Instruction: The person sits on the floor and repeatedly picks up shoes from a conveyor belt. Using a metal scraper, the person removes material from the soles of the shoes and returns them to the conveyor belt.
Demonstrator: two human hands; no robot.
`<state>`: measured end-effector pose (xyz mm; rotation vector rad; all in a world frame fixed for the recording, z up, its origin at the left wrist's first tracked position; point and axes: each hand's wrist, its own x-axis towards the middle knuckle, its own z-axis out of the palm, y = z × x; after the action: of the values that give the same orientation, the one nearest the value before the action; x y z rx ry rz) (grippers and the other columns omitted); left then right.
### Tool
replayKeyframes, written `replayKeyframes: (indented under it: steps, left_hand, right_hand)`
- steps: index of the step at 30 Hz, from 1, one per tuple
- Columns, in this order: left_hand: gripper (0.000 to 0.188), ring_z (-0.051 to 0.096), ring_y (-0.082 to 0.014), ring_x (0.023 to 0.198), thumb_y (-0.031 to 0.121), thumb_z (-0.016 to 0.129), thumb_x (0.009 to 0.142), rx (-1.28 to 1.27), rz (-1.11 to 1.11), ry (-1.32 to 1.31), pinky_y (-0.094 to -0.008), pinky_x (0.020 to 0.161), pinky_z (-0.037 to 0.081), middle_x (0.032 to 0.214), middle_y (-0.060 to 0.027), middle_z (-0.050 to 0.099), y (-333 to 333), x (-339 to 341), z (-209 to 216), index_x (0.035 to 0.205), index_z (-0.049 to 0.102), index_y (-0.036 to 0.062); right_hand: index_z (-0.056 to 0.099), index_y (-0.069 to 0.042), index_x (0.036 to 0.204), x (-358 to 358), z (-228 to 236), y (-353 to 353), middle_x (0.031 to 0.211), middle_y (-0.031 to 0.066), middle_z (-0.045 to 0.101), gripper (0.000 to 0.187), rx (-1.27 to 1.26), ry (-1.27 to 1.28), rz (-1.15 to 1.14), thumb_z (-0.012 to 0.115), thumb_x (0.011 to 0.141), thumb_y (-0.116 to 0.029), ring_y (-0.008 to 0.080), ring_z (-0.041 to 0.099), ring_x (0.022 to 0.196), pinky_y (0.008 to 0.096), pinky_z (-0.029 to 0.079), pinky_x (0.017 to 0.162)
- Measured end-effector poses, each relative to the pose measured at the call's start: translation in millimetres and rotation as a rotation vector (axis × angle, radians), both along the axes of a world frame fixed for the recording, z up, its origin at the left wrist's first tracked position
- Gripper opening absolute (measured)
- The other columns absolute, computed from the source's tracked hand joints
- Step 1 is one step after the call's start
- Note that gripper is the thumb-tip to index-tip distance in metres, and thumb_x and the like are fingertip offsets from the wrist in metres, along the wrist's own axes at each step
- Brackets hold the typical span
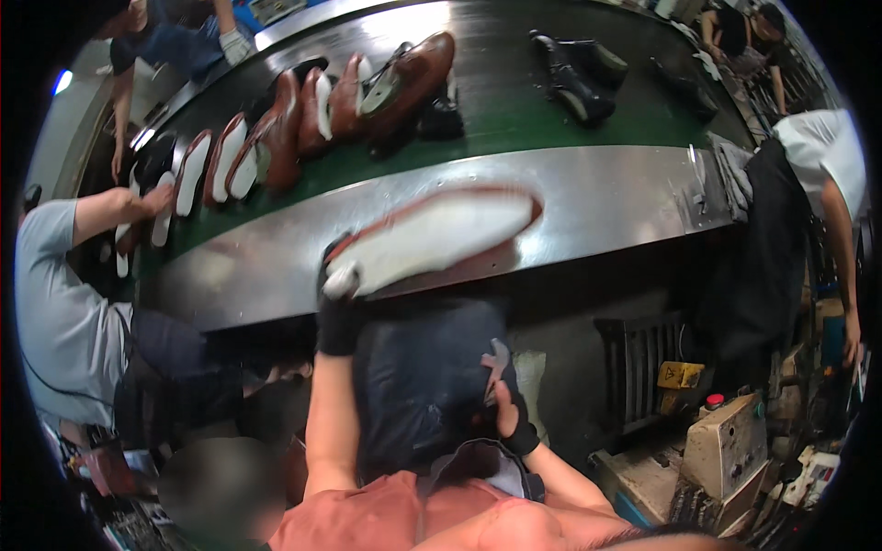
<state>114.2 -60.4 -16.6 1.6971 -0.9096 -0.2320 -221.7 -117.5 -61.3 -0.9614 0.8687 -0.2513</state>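
My left hand (337,317), in a dark glove with a pale wrap at the fingertips, grips one end of a brown shoe (436,237). The shoe is tilted above the metal ledge with its white sole toward me, blurred by motion. Low by my lap is my right hand (516,422), in a dark fingerless glove, its thumb stretched upward. A greyish-pink piece (496,360) shows just beyond that thumb. The other fingers are hard to make out, so whether they hold this piece is unclear.
A metal ledge (616,197) borders a green conveyor belt (501,124). Brown shoes (276,138) line its left side; black shoes (579,78) lie farther right. A person (69,303) at left touches a shoe. A control box (726,445) with a red button stands right.
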Motion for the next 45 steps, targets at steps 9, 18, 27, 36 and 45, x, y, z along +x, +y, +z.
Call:
replayKeyframes:
  steps: [9,18,27,36,45]
  left_hand:
    - [0.040,0.052,-0.0344,0.120,0.021,0.074,0.076,0.087,-0.136,-0.137,-0.0446,0.103,0.039,0.120,-0.0161,0.059,92,-97,29,0.111,0.064,0.0054]
    - [0.041,0.061,-0.0209,0.099,0.042,0.051,0.092,-0.049,-0.405,0.422,-0.0358,0.090,0.046,0.099,-0.0099,0.067,47,-61,-2,0.095,0.066,0.0031]
    - [0.055,0.058,-0.0241,0.101,0.046,0.033,0.098,-0.253,-0.331,0.537,-0.0383,0.097,0.040,0.095,-0.0102,0.065,46,-86,-3,0.091,0.067,0.0027]
    - [0.066,0.054,-0.0275,0.110,0.058,0.031,0.095,-0.207,-0.470,0.257,-0.0416,0.103,0.034,0.103,-0.0118,0.064,78,-89,8,0.092,0.067,0.0024]
    - [0.070,0.061,-0.0258,0.086,0.028,0.092,0.047,-0.092,-0.467,0.444,-0.0383,0.089,0.043,0.095,-0.0074,0.064,120,-147,44,0.104,0.059,0.0049]
  right_hand:
    - [0.059,-0.002,0.082,-6,7,9,0.065,0.0107,0.063,0.068,0.034,0.135,0.115,0.026,0.098,-0.059,0.0199,0.062,0.060,0.0319,0.051,0.061]
    - [0.060,0.000,0.091,5,88,52,0.081,0.0026,0.062,0.040,-0.247,0.065,0.464,0.039,0.103,-0.032,0.0112,0.056,0.076,0.0277,0.046,0.073]
    - [0.057,-0.002,0.083,68,91,62,0.071,0.0014,0.056,0.050,0.150,0.008,0.332,0.032,0.103,-0.040,0.0131,0.053,0.066,0.0280,0.045,0.065]
    - [0.055,0.001,0.110,44,36,83,0.083,0.0211,0.057,0.025,-0.876,-0.068,0.651,0.049,0.090,-0.012,0.0395,0.055,0.075,0.0429,0.044,0.067]
    - [0.056,0.000,0.108,-28,38,79,0.079,0.0187,0.057,0.024,-0.817,-0.048,0.938,0.048,0.092,-0.016,0.0367,0.057,0.073,0.0421,0.045,0.066]
